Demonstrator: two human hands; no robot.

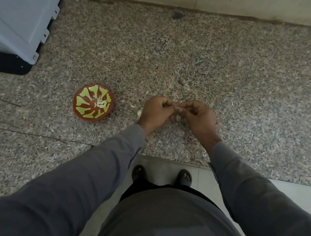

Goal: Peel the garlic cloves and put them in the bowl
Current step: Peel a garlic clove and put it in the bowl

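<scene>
Head view: a garlic clove (pixel 177 108) is pinched between the curled fingertips of the left hand (pixel 156 111) and right hand (pixel 197 115) above the granite counter (pixel 239 80). Peeling is judged to be underway; next, the skin must be stripped and the clove carried left to the bowl (pixel 93 102), where pale cloves are seen. The clove is mostly hidden by fingers.

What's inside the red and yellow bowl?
A few pale peeled garlic cloves lie inside the bowl, near its right side. Nothing covers them, but they are too small to count.
</scene>
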